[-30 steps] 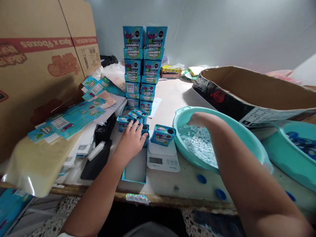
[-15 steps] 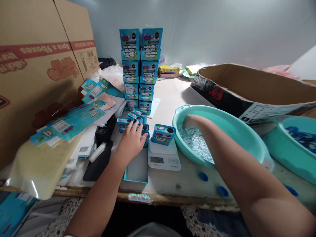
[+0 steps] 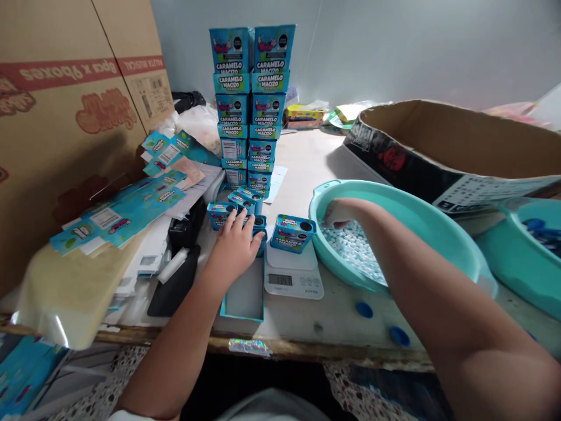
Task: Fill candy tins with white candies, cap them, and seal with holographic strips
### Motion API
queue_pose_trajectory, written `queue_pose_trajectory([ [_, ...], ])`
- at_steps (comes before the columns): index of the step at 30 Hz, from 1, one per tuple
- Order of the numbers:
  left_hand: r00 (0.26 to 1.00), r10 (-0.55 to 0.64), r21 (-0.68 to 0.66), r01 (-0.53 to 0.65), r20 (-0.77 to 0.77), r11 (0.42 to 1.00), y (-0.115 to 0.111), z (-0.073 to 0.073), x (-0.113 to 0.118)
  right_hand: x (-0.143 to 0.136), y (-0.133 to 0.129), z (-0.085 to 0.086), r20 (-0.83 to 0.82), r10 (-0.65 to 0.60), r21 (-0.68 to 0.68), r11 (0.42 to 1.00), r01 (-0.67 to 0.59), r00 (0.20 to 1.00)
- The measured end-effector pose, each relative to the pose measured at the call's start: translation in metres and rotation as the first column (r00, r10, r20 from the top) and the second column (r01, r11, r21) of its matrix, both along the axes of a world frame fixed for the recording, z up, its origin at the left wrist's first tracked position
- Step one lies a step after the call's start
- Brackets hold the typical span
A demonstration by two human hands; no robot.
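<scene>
My left hand (image 3: pixel 234 248) lies with its fingers spread over small blue candy boxes (image 3: pixel 222 215) standing in a shallow open tray (image 3: pixel 242 295). To its right, one filled-out blue box (image 3: pixel 293 233) stands on a white kitchen scale (image 3: pixel 294 275) with a lit display. My right hand (image 3: pixel 339 211) reaches down into a turquoise basin (image 3: pixel 425 234), its fingers curled at the small white and pale-blue candies (image 3: pixel 357 251). Whatever those fingers hold is hidden.
Tall stacked blue display boxes (image 3: pixel 232 108) stand behind. Flat printed cartons (image 3: pixel 127 213) and a big cardboard box (image 3: pixel 79 88) are at left. An open black-sided carton (image 3: pixel 407 158), a second turquoise tub (image 3: pixel 517 257) and blue caps (image 3: pixel 364 309) are at right.
My right hand has lifted slightly in the basin, and its curled fingers now show above the candies. My left hand stays on the boxes. The view has shifted a little.
</scene>
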State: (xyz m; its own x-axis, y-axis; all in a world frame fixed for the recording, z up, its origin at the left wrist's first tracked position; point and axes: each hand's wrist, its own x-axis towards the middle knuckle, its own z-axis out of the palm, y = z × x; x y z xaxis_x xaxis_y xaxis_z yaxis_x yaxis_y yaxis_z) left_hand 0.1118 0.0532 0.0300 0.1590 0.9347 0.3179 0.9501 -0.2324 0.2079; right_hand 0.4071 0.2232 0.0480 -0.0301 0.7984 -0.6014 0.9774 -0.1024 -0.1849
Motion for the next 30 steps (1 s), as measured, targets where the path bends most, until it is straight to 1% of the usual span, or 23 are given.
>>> queue_pose_trajectory([
  [3,1.000,-0.013,0.007,0.013,0.016,1.000,0.001,-0.002,-0.001,-0.006,-0.007,0.006,-0.056,-0.018,-0.050,0.999,0.015,0.998],
  [6,0.999,-0.017,0.012,0.016,0.030,1.000,0.002,-0.004,-0.001,-0.011,-0.013,0.010,-0.107,-0.025,-0.057,0.998,0.019,0.994],
  [11,1.000,-0.007,0.012,0.006,0.030,1.000,0.003,-0.005,-0.001,-0.012,-0.016,0.011,-0.160,-0.040,-0.067,0.997,0.030,0.986],
  [15,0.999,-0.014,0.024,0.013,0.034,1.000,0.003,-0.005,-0.001,-0.013,-0.016,0.010,-0.205,-0.039,-0.105,0.994,0.017,0.978],
  [23,0.999,-0.019,0.034,0.018,0.039,0.999,0.003,-0.003,-0.001,-0.018,-0.017,0.010,-0.213,-0.030,-0.140,0.990,0.000,0.977],
  [30,0.997,-0.036,0.040,0.034,0.061,0.999,0.006,-0.006,-0.003,-0.023,-0.020,0.008,-0.208,-0.009,-0.167,0.986,-0.027,0.978],
])
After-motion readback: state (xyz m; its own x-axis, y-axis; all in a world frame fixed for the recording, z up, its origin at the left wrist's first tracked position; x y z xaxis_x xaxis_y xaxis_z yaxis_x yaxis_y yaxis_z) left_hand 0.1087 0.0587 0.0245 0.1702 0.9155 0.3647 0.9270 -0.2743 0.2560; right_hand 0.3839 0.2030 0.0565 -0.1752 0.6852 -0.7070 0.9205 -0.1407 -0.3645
